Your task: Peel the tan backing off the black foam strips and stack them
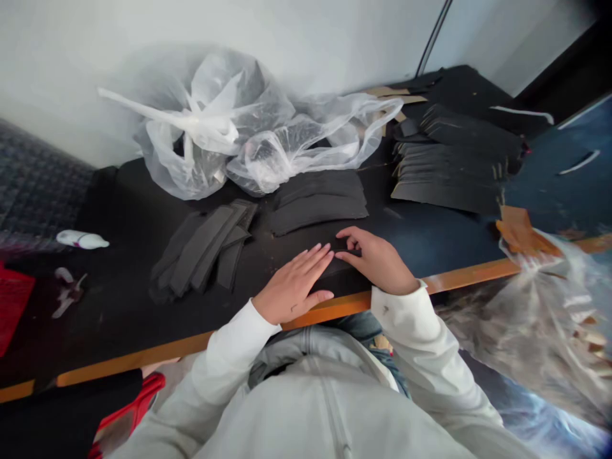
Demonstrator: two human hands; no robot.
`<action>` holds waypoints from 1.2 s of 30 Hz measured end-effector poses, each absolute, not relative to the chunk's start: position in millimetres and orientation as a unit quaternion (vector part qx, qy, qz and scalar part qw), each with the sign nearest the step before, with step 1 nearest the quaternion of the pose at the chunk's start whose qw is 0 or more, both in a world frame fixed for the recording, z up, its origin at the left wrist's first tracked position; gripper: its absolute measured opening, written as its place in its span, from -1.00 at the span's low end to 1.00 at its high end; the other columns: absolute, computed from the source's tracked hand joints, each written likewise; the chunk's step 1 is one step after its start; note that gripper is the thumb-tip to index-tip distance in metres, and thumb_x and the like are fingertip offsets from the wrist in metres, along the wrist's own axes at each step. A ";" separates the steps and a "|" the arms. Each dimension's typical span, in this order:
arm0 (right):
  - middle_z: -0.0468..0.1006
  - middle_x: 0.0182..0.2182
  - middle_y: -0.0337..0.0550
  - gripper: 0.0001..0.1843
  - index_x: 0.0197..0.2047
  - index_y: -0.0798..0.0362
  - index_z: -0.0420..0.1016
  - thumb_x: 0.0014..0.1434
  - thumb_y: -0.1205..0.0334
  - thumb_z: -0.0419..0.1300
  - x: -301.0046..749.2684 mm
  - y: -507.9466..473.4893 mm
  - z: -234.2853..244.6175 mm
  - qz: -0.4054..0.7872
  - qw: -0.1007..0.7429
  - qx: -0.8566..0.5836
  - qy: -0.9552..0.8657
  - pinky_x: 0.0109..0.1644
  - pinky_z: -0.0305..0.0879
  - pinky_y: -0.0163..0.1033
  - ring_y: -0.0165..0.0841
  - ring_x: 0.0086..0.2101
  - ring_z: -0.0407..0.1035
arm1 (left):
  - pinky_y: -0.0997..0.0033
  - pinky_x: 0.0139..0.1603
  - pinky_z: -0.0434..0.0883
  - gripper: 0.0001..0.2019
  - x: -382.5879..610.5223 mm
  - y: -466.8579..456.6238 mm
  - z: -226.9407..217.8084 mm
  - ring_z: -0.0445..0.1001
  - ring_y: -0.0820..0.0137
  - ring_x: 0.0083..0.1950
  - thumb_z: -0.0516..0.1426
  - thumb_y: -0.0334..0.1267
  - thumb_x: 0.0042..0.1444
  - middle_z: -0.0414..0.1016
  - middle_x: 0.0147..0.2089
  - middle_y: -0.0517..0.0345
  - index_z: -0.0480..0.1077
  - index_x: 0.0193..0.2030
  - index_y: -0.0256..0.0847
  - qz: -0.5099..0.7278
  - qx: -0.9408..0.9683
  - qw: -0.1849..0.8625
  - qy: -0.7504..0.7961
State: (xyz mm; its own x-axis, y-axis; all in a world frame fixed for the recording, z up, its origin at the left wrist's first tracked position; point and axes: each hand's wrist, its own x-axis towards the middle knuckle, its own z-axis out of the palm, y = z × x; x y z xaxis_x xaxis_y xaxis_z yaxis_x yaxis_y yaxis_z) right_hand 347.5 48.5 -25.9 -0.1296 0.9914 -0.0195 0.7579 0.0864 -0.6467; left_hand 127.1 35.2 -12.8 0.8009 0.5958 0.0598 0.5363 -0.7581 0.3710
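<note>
My left hand point(291, 285) lies flat on the black tabletop with its fingertips reaching toward a dark strip of foam-like sheet point(342, 271). My right hand point(376, 260) rests with its fingers on that same strip, close to the table's front edge. Neither hand visibly grips it. Beyond my hands is a flat stack of dark strips point(318, 202). To the left, a looser pile of grey-black strips point(201, 250) lies fanned out. Further right, several stacked dark sheets with tan edges point(449, 162) sit in rows.
A crumpled clear plastic bag point(205, 127) lies against the white wall, and another hangs at the right foreground point(549, 319). The black table point(95, 325) has an orange edge point(191, 347). A white bottle point(81, 240) and red fabric point(12, 306) lie at the left.
</note>
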 end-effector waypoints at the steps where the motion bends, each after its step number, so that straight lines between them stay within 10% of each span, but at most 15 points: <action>1: 0.53 -0.36 -0.24 -0.72 -0.04 -0.02 0.44 0.15 0.26 0.25 347.9 45.3 -24.2 0.264 0.233 -0.634 -0.689 -0.26 0.27 -0.25 -0.34 -0.35 0.43 | 0.10 0.46 0.06 -0.29 128.1 34.2 -18.9 -0.05 0.19 0.53 -0.02 0.08 0.35 0.03 0.49 -0.19 -0.03 0.45 -0.39 0.074 0.936 0.163 0.302; 9: 0.61 -0.20 -0.02 -0.76 -0.09 0.01 0.49 0.27 0.07 0.16 358.9 11.0 -8.3 0.047 0.257 -0.741 -0.618 -0.17 0.26 -0.12 -0.13 -0.19 0.41 | 0.07 0.50 -0.11 -0.13 125.9 30.9 -30.9 -0.10 0.18 0.54 -0.09 0.30 0.26 -0.04 0.52 -0.10 -0.08 0.48 -0.36 0.057 0.947 0.128 0.288; 19: 0.53 -0.43 -0.22 -0.80 -0.11 -0.03 0.44 0.21 0.12 0.15 370.2 9.1 -26.0 0.225 0.296 -0.709 -0.599 -0.30 0.27 -0.24 -0.33 -0.43 0.38 | -0.10 0.46 -0.04 -0.29 127.5 32.5 -24.4 -0.03 0.09 0.52 -0.04 0.22 0.29 -0.03 0.52 -0.05 0.07 0.45 -0.12 0.049 0.949 0.139 0.277; 36: 0.50 -0.43 -0.16 -0.86 -0.26 0.00 0.45 0.28 0.16 0.11 359.9 3.3 -37.2 0.118 0.272 -0.721 -0.626 -0.25 0.27 -0.20 -0.27 -0.37 0.39 | -0.12 0.44 0.02 -0.32 127.7 33.1 -22.1 -0.01 0.08 0.51 -0.01 0.20 0.29 -0.02 0.52 -0.04 0.09 0.44 -0.07 0.050 0.947 0.148 0.282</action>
State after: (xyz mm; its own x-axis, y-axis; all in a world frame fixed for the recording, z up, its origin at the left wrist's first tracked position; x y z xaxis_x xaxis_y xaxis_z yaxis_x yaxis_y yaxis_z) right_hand 359.9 3.3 -37.2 0.1889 0.9672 0.1700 0.8388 -0.0688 -0.5401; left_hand 127.7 33.1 -22.1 0.8359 0.5488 0.0100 0.5194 -0.7968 0.3089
